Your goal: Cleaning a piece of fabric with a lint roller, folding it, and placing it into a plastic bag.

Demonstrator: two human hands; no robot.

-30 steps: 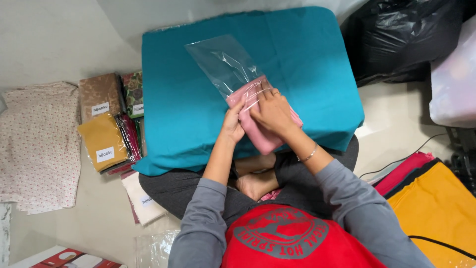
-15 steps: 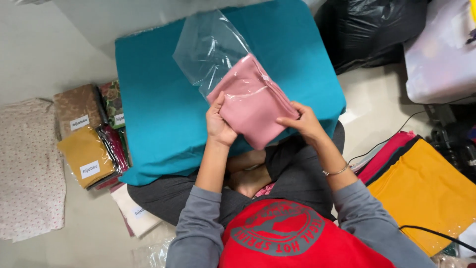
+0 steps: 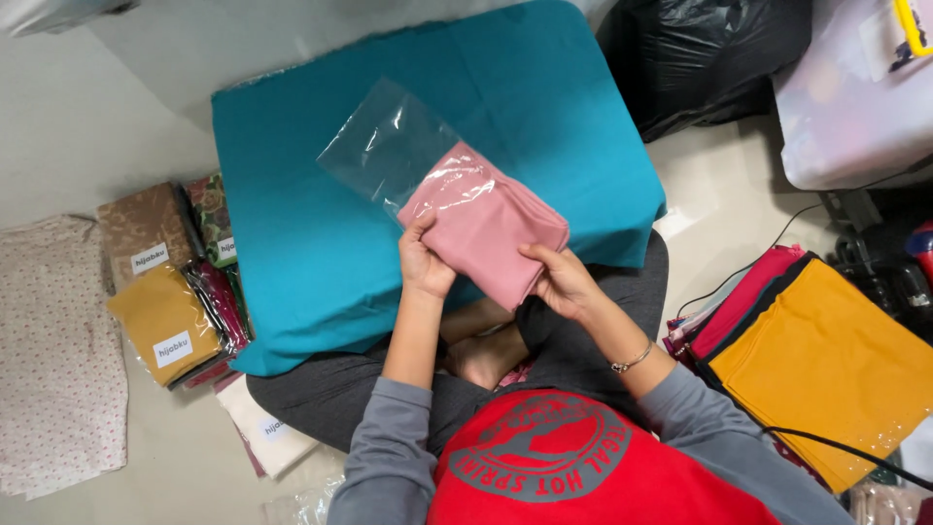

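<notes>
A folded pink cloth [image 3: 486, 228] sits partly inside a clear plastic bag [image 3: 389, 146], whose empty end sticks up to the left. My left hand [image 3: 423, 262] grips the cloth's near left edge. My right hand [image 3: 562, 282] holds its near right corner, with a thin bracelet on the wrist. Both hold the package above a teal cloth-covered surface [image 3: 292, 224] that rests over my lap.
Bagged folded cloths in mustard [image 3: 165, 326], brown and patterned colours lie at the left beside a floral fabric [image 3: 49, 350]. A stack of yellow and red bagged cloths [image 3: 826, 360] lies at the right. A black plastic sack [image 3: 709, 58] and a pale storage box [image 3: 855, 97] stand behind.
The pink cloth in its bag has been lifted off the teal surface and turned; my hands moved from on top of it to gripping its near edge.
</notes>
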